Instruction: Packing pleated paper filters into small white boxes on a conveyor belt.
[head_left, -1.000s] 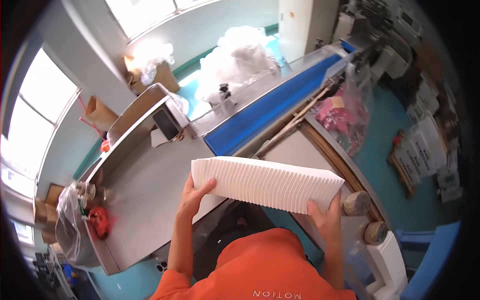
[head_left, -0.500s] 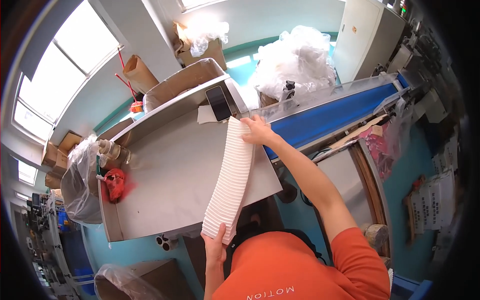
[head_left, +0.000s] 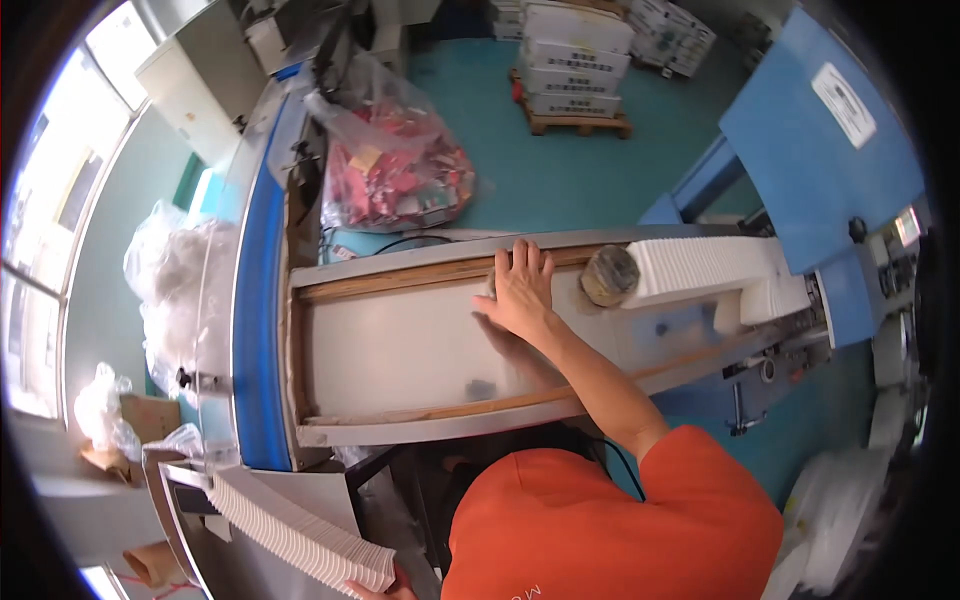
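At centre frame the right hand (head_left: 520,290) lies flat, fingers released, on the white tabletop (head_left: 400,350). At lower left, the left hand (head_left: 375,588) grasps a white paper stack (head_left: 290,530).

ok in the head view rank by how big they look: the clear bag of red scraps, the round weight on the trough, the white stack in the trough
1. clear bag of red scraps
2. white stack, though fisheye bending makes its gap to the bag unsure
3. round weight
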